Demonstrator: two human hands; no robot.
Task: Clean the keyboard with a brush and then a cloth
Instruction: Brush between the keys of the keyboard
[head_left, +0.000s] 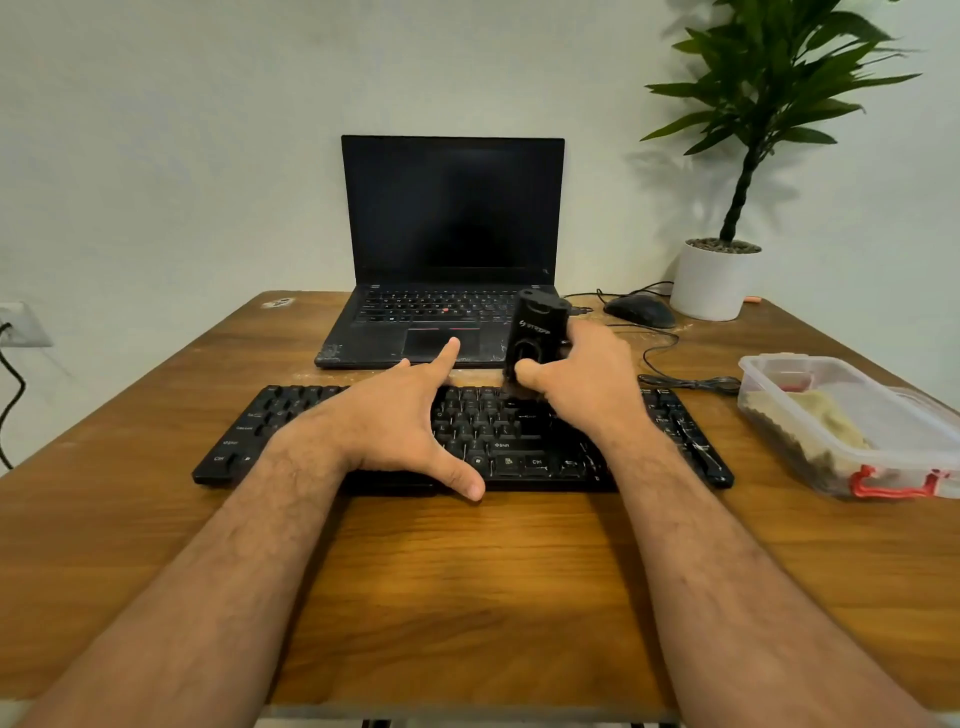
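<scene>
The right hand (582, 374) is curled round a black, blocky plastic brush tool (537, 327) with white lettering on its side, holding it upright just above the far edge of the flat black plastic keyboard (519, 441); its bristles are not visible from here. The left hand (395, 415) lies spread over the keyboard's middle, fingers straight, forefinger pointing away and thumb at the near edge, gripping nothing. To brush well, that flat hand should probably steady the keyboard while the tool is tipped bristles-down and drawn along the key rows, so that dust leaves the gaps. The keyboard lies crosswise on the brown wooden table (467, 597) under both hands, near side of the open black laptop (447, 260).
</scene>
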